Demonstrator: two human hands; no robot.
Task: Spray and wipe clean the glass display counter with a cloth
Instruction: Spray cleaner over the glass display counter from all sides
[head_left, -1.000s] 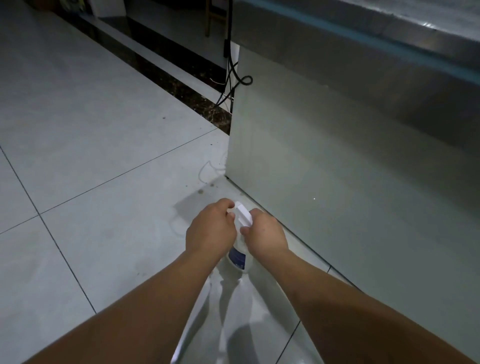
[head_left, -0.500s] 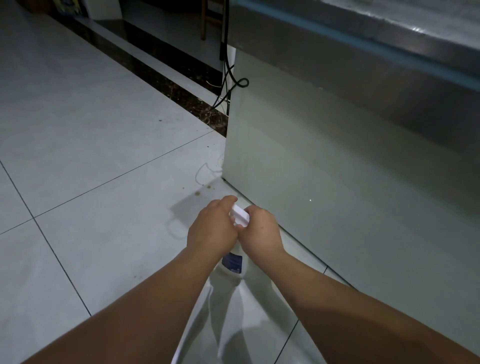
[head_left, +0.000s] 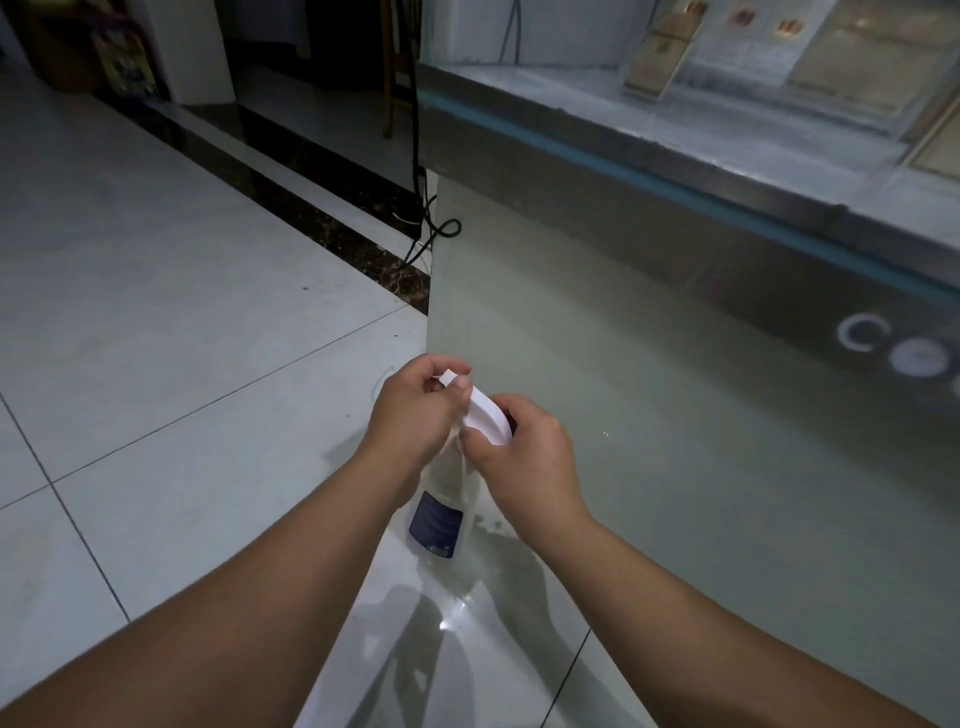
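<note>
Head view: you grip the spray bottle (head_left: 439, 512) with your left hand (head_left: 415, 410) while your right hand (head_left: 524, 457) pinches its white nozzle, low by the counter's (head_left: 649, 395) front corner, readying it; next, aim at the glass

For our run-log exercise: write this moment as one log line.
stage: preparing sprayer | left hand: on spray head | right hand: on spray head | spray bottle: upright, beside counter | cloth: not visible
</note>
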